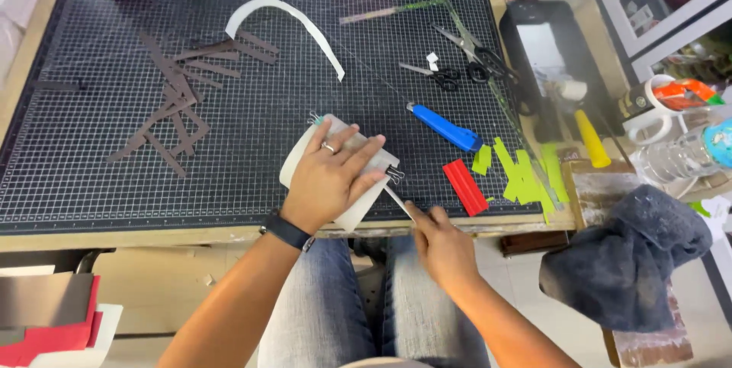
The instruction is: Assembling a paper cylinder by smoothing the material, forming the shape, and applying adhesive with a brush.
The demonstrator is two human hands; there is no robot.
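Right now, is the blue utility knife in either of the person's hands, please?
No, the blue utility knife lies untouched on the cutting mat, beyond both hands.

L hand [329,182] hides most of white card [358,212].

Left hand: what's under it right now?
The left hand lies flat on a cream card piece held by binder clips, which rests on the gridded cutting mat. The card's middle is covered by the palm. The right hand pinches a thin white strip beside it.
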